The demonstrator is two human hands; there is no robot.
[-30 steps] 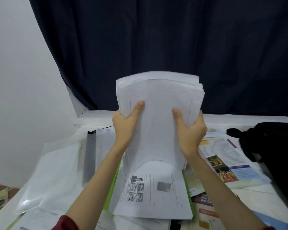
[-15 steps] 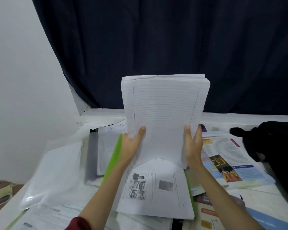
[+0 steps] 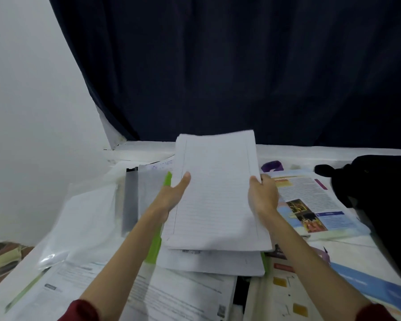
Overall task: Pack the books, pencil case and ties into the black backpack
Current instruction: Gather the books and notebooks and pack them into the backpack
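A thick stack of lined white paper [image 3: 218, 193] lies tilted low over a green folder [image 3: 156, 242] of printed sheets in the middle of the table. My left hand [image 3: 174, 195] grips the stack's left edge and my right hand [image 3: 262, 195] grips its right edge. An open colourful textbook [image 3: 310, 205] lies to the right of the stack. The black backpack [image 3: 380, 193] sits at the far right edge, partly cut off by the frame. More books [image 3: 310, 281] lie near the front right. No pencil case or tie is identifiable.
Clear plastic sleeves with papers [image 3: 86, 218] cover the left of the white table [image 3: 144, 151]. A purple object [image 3: 272, 166] lies behind the textbook. Printed sheets [image 3: 171, 293] lie in front. A dark curtain [image 3: 241, 66] hangs behind; a white wall stands at left.
Both hands have lowered the paper stack from upright in front of the curtain down onto the green folder's sheets, tilting it nearly flat. The printed page beneath is now covered.
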